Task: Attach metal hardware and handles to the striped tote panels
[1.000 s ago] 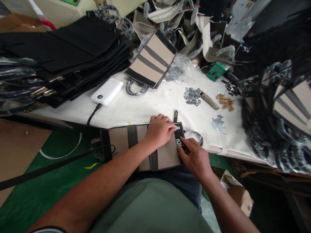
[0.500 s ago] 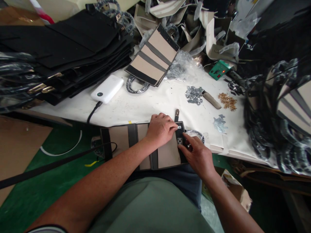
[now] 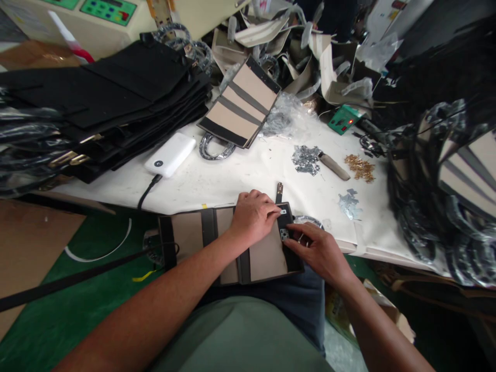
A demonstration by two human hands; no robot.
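A black panel with beige lining (image 3: 267,258) lies open across the table's front edge and my lap. On its dark right-hand strip sit two small metal pieces. My left hand (image 3: 253,217) rests on the panel, thumb and forefinger pinched at the upper pale metal plate (image 3: 283,212). Lower down, the thumb and forefinger of my right hand (image 3: 320,248) close on the edge of a square metal plate with holes (image 3: 284,234). Its other fingers are curled, and what they may hold is hidden. A strap with a gold-coloured clasp (image 3: 279,189) sticks out beyond the panel.
Loose metal plates (image 3: 306,159), a wrapped-handle tool (image 3: 334,166), gold-coloured fasteners (image 3: 360,168) and more plates (image 3: 349,203) lie to the right. A white power bank (image 3: 170,155) stands left, beside stacked black panels (image 3: 101,93). Behind is a green box with a red light (image 3: 344,120).
The view has tilted up a little, so everything sits lower. My right thumb and forefinger have moved in closer around the square plate. My left hand keeps its pinch.
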